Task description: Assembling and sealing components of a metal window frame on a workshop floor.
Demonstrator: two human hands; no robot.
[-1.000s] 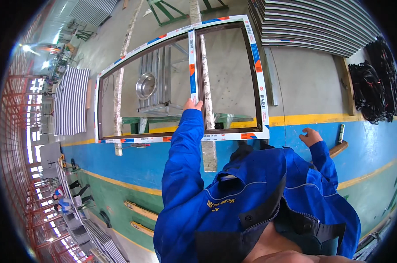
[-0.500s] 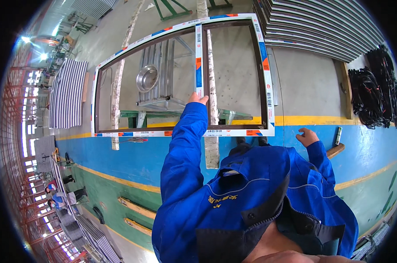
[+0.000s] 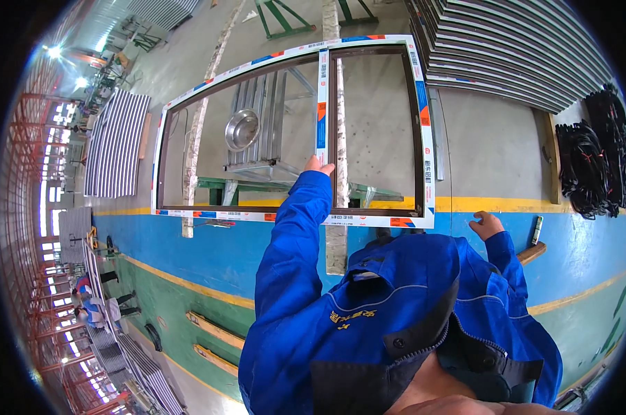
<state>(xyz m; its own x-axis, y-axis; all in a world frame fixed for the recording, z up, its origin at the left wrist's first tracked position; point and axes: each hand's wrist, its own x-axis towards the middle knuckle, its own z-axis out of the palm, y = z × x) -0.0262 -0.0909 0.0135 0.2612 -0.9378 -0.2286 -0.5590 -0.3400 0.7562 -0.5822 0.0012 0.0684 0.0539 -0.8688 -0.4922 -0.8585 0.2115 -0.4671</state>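
Note:
A large rectangular window frame [image 3: 425, 166], dark inside with white, blue and orange protective film, lies across two long speckled supports in front of me. One crossbar [image 3: 322, 104] divides it into a wider left opening and a narrower right one. My left hand [image 3: 318, 166] is closed round the near part of that crossbar, thumb on its right side. Off the frame's near right corner, my right hand [image 3: 488, 225] hangs in the air with its fingers loosely bent and apart, holding nothing. Through the left opening a round metal bowl [image 3: 243, 130] shows on a metal rack [image 3: 275, 111].
Long dark profiles [image 3: 520, 52] are stacked at the far right, with bundled black strips [image 3: 581, 166] nearer. A small tube-shaped container [image 3: 537, 230] stands by a wooden piece [image 3: 532, 254]. Striped profiles [image 3: 116, 145] lie at left; people [image 3: 95, 308] are beyond. Green trestles [image 3: 282, 21] stand at the back.
My view has shifted slightly, so the frame and floor appear lower in the picture. My left hand keeps its hold on the crossbar; my right hand stays free beside the frame.

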